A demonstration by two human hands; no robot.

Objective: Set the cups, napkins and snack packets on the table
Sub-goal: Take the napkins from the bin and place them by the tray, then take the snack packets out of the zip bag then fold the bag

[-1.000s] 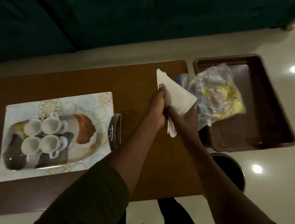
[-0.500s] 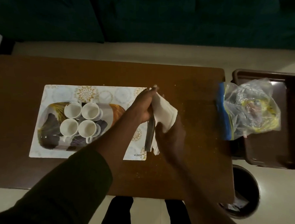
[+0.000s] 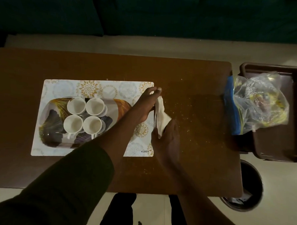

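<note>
A white napkin (image 3: 161,117) is held between my two hands over the brown table (image 3: 196,80), at the right edge of the patterned placemat (image 3: 97,88). My left hand (image 3: 145,106) pinches its upper end beside a thin dark holder (image 3: 154,119). My right hand (image 3: 167,137) grips its lower end. Several white cups (image 3: 83,114) stand upright on a floral tray (image 3: 53,123) on the placemat. A clear bag of snack packets (image 3: 257,103) lies in a brown tub (image 3: 295,118) to the right of the table.
A dark round bin (image 3: 250,190) stands on the floor by the table's front right corner. Crumbs speckle the table right of my hands. A dark green sofa (image 3: 148,13) runs behind the table. My legs show below the table's near edge.
Both hands carried the napkin leftward from the bag of snacks to the placemat's right edge. The napkin is now more bunched and lower against the holder.
</note>
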